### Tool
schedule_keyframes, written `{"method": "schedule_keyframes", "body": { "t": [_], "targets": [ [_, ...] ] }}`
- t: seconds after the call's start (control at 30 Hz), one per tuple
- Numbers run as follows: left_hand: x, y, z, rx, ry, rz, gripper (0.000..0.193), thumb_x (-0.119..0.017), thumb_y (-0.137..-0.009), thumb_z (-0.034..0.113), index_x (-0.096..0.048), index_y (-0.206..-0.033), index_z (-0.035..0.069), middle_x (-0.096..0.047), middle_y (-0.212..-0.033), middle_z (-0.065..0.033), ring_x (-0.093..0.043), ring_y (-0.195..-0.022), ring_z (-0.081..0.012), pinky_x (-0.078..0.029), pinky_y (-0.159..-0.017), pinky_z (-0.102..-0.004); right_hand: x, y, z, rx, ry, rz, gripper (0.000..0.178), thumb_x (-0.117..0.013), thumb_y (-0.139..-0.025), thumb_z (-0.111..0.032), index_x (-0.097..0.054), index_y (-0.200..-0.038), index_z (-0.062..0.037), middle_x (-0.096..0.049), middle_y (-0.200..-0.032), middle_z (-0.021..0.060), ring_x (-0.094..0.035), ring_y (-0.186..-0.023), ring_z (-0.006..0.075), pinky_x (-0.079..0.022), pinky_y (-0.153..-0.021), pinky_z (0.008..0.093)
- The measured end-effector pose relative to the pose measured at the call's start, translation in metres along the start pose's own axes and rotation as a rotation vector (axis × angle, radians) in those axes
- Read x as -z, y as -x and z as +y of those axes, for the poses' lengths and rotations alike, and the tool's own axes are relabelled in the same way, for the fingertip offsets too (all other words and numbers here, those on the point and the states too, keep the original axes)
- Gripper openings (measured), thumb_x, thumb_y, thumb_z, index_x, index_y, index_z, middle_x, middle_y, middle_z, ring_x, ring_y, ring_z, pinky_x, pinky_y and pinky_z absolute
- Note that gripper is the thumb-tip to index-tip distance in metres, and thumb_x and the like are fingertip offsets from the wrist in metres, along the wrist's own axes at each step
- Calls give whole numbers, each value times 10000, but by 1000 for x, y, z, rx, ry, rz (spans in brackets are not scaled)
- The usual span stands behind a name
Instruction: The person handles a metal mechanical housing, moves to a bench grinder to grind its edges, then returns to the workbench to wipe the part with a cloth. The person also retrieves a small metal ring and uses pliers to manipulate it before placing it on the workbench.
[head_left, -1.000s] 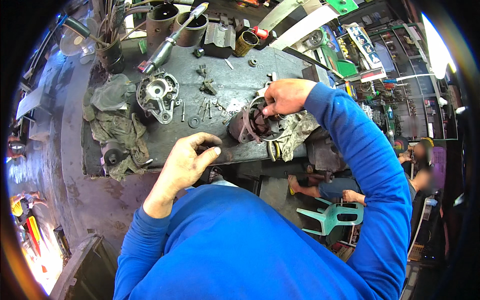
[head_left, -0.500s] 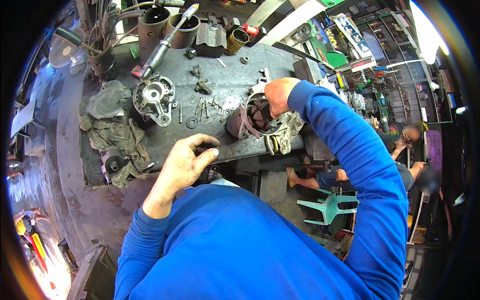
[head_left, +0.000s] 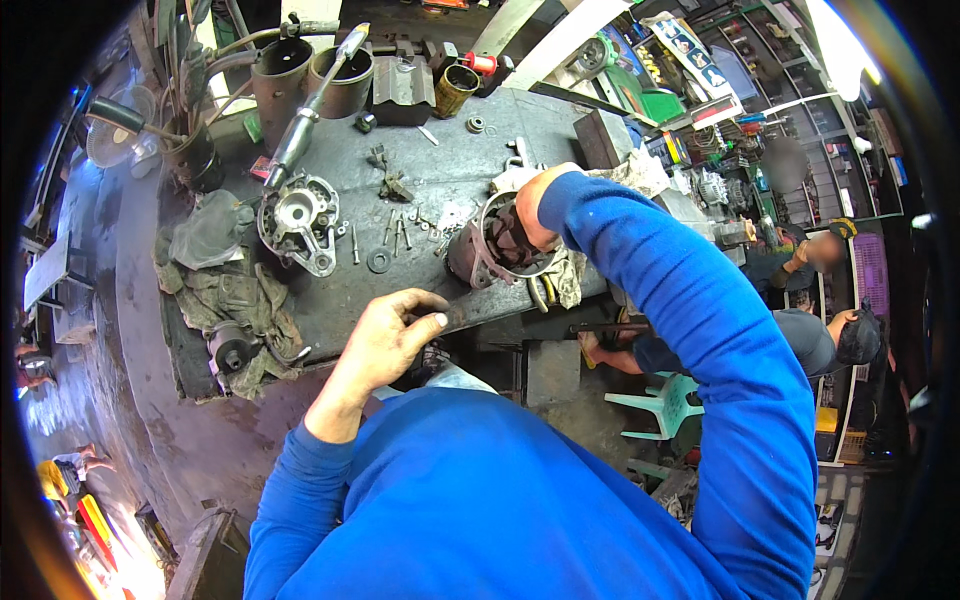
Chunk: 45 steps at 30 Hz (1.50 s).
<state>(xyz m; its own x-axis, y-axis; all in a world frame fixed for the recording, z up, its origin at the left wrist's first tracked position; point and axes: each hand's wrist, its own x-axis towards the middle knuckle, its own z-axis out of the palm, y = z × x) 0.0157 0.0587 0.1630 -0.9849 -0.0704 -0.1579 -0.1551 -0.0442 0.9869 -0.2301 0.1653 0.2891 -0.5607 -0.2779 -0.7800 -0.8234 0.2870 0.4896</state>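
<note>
My right hand (head_left: 543, 207) reaches down into the open mouth of a round metal motor housing (head_left: 466, 258), its fingertips hidden inside. Dark reddish-brown blocks line the inner wall of the housing. Over the bench's near edge, my left hand (head_left: 384, 338) is curled, thumb and forefinger close together; something dark between them is too small to name. Left of the housing lie several bolts (head_left: 401, 236), a washer (head_left: 379, 261) and small loose parts. A cast-metal end cover (head_left: 297, 213) sits farther left. A rag (head_left: 568, 279) hangs over the edge beside the housing.
A ratchet-like tool with a long shaft (head_left: 297, 140) leans across metal cans (head_left: 283, 72) at the back left. Cloths (head_left: 235, 292) and a dark motor part (head_left: 233, 347) lie at the left edge. A green plastic chair (head_left: 662, 405) and seated people are to the right.
My right hand has sunk a little deeper into the housing. The left hand stays curled near the bench edge. The whole view has shifted slightly.
</note>
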Motion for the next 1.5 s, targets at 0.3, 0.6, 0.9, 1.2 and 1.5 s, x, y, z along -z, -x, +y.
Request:
{"method": "schedule_keyframes", "body": {
  "t": [0.3,0.6,0.9,1.2,1.5],
  "targets": [
    [-87,-52,-18,392,884,-530,736,-665,-1015,497,-471,-1543,23,-561,-1482,-210,-622,-1230,-326,-510,-1033,-486,-38,29,-3,-62,-61,315,262,-703,-814,-220,-822,-1002,-82,-797,-1042,149,-773,-996,307,-606,-826,441],
    [-208,-95,16,559,1572,-78,1169,-512,-815,900,-324,-1626,79,-363,-1675,-170,-339,-1535,-373,-216,-1276,-566,-167,59,1,-71,-409,1078,135,-704,-752,-219,-765,-722,-103,-729,-713,151,-747,-677,329,-588,-627,461],
    [-276,-99,-11,189,1313,123,753,-714,-901,572,-571,-1452,79,-568,-1514,-115,-501,-1426,-297,-317,-1259,-500,-295,24,-39,-195,-950,1213,177,-631,-849,-209,-688,-858,-41,-732,-775,160,-749,-714,301,-590,-625,452],
    [-282,-87,-37,-79,877,-2,696,-768,-893,398,-549,-1470,76,-624,-1431,-99,-564,-1345,-290,-394,-1188,-485,-335,52,-43,-208,-1231,1416,324,-714,-797,-228,-626,-1018,-7,-709,-915,170,-729,-846,357,-584,-730,465],
    [-266,-81,26,-579,192,-111,650,-624,-1016,387,-492,-1519,-3,-556,-1503,-147,-538,-1366,-324,-397,-1194,-472,-293,108,-18,-83,-1555,1993,487,-772,-795,-275,-637,-1180,-9,-682,-1022,226,-690,-954,428,-567,-829,478]
  ]
}}
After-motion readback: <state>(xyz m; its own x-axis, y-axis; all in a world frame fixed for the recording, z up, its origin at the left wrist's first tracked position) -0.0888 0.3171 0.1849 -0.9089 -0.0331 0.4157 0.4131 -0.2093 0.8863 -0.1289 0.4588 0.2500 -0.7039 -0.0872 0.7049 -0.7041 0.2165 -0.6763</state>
